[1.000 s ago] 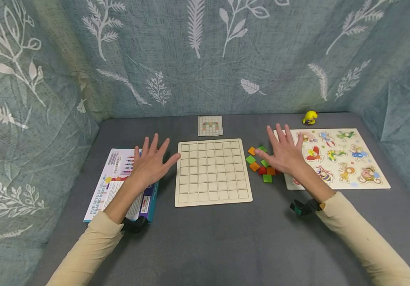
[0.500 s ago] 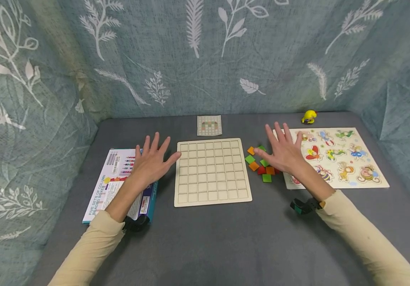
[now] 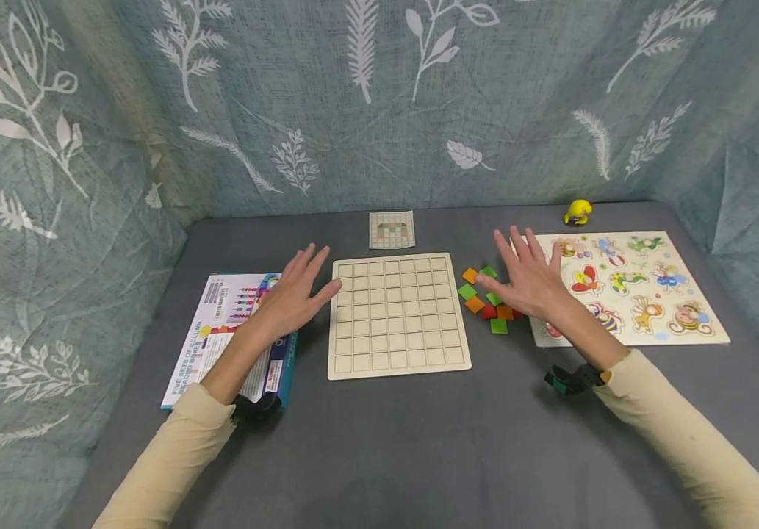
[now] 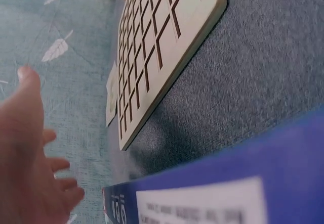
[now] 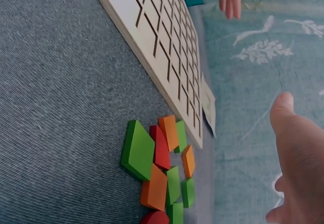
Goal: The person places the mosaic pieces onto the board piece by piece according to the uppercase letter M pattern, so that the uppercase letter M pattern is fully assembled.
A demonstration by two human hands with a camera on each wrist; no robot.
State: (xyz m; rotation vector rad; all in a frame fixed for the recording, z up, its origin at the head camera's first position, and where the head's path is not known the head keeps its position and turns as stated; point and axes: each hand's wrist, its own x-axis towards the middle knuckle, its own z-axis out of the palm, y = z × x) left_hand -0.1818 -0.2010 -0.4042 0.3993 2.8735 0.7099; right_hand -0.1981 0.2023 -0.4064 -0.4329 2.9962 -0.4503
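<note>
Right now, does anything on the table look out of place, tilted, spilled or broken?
Nothing looks damaged or spilled. The coloured tiles lie in a loose, overlapping heap between the grid board and the animal puzzle, not in rows. The box sits at a slant to the board. Both hands, left hand and right hand, are held flat and grip nothing.

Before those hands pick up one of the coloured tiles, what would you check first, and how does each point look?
1. Right hand free: ok, fingers spread, holding nothing.
2. Left hand free: ok, open above the box, beside the grid board.
3. Tiles reachable: ok, loose pile between the board and the animal puzzle, under the right fingertips.
4. Board cells empty: ok, no tile sits in any of them.
5. Pattern card readable: cannot tell, too small to make out.
6. Tiles lying singly: not ok, several overlap in the right wrist view.
</note>
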